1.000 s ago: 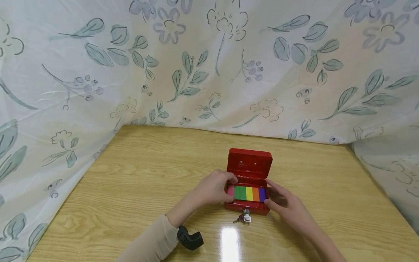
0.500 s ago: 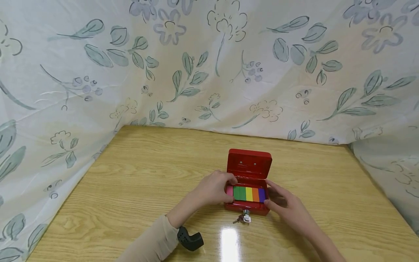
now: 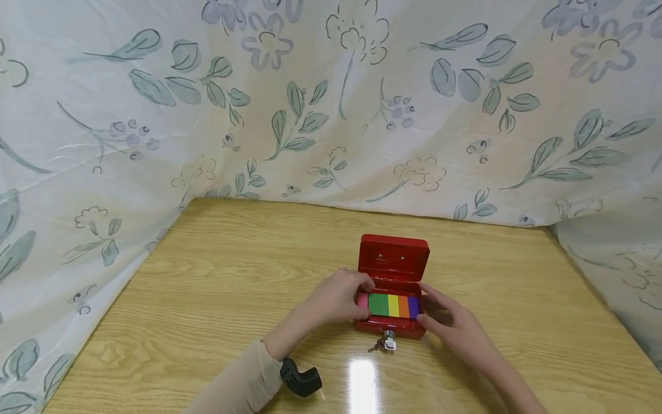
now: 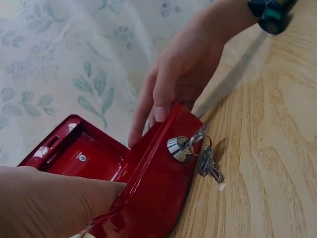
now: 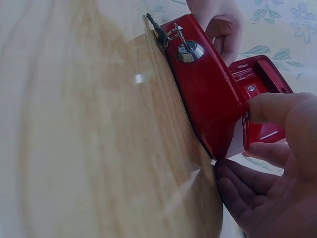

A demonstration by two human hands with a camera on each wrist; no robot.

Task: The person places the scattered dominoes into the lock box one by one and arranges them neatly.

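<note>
A red metal cash box point(image 3: 390, 326) stands on the table with its lid point(image 3: 394, 259) raised at the back. Inside lies a row of coloured blocks: a pink block point(image 3: 362, 300) at the left end, then green, yellow, orange and a purple block point(image 3: 413, 307). My left hand point(image 3: 338, 296) reaches over the left wall, thumb and forefinger pinching the pink block at its front and back. At the right end, my right hand point(image 3: 455, 325) grips the box, its thumb on the rim and its fingers spread along the side wall, as the right wrist view shows.
Keys point(image 4: 207, 161) hang on a ring from the lock point(image 4: 179, 148) at the box's front. The box stands on a wood-grain table point(image 3: 248, 253), with a floral cloth point(image 3: 320, 144) hanging behind. A black wrist device point(image 3: 300, 377) sits at my left sleeve.
The pink and green blocks have shifted very slightly left within the box. Both hands have stayed nearly still, and the lid remains raised.
</note>
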